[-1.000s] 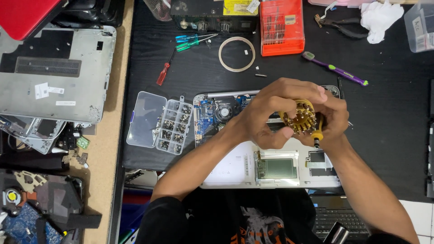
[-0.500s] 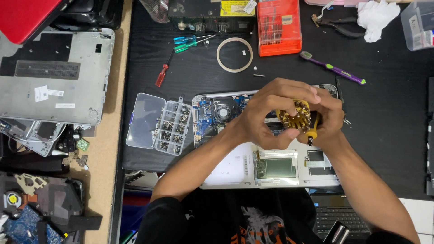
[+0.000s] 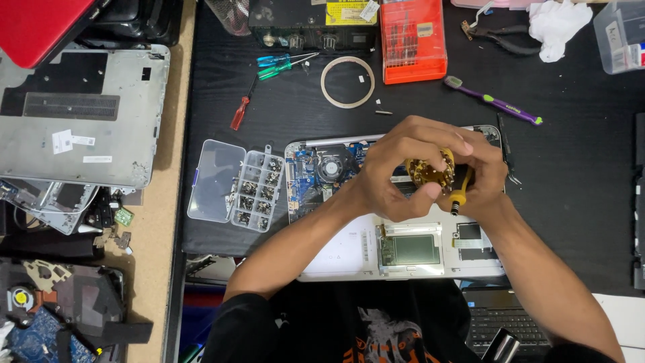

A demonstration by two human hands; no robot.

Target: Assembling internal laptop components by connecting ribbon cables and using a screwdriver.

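Far left of the table (image 3: pixel 578 175): a grey laptop base cover (image 3: pixel 80 114) lies flat, with loose board parts below it. Next, a clear compartment box (image 3: pixel 236 190) lies open; its lid half is bare, and its divided half holds small dark screws in most cells. Above it lie a red screwdriver (image 3: pixel 240 113) and two green-blue screwdrivers (image 3: pixel 282 64). A tape ring (image 3: pixel 347 82) lies flat on the mat. An orange bit case (image 3: pixel 413 40) stands at the top edge, its rows of bits visible inside.

Centre: an opened laptop chassis (image 3: pixel 376 249), fan and blue board exposed. Above it the left hand (image 3: pixel 396 171) curls around a gold-coloured round part (image 3: pixel 430 171), thumb and fingers pinching its rim. The right hand (image 3: pixel 480 178) closes against it, gripping a yellow-handled screwdriver (image 3: pixel 459 188). The screwdriver's long axis runs nearly vertical in the view, its black end cap pointing towards the person.

Right: a purple toothbrush (image 3: pixel 494 101) and a clear tub (image 3: pixel 621 37), contents not readable.
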